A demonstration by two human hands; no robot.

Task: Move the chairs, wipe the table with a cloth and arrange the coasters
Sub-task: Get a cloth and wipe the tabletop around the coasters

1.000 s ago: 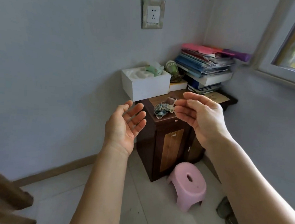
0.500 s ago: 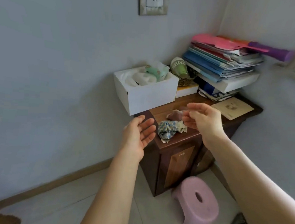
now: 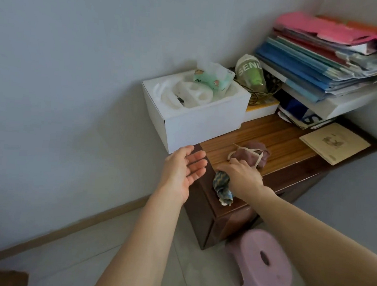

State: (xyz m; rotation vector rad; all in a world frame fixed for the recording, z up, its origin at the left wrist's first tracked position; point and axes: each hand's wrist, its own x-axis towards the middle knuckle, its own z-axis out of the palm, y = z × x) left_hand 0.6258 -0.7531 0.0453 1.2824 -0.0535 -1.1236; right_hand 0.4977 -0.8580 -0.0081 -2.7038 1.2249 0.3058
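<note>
Dark wooden cabinet (image 3: 280, 138) fills the centre right, set into the room corner. Stack of folders and books (image 3: 313, 60) at upper right, on the cabinet's back end. Open white box (image 3: 198, 125) with a foam insert sits on the cabinet's left end, overhanging its edge. Pink plastic stool (image 3: 273, 282) on the floor at lower right, just beside the cabinet base. Tan booklet (image 3: 334, 143) lies flat at the right edge of the top.

Left hand (image 3: 183, 169): centre frame, off the cabinet's near corner, palm turned right, fingers straight and loosely spread, holding nothing. Right hand (image 3: 241, 176): knuckles up, fingers curled down around the upper end of the patterned cloth (image 3: 221, 186). That blue-and-cream cloth lies crumpled on the cabinet's near corner. Mauve cloth (image 3: 249, 154) with pale ties bunched just behind the right hand.
</note>
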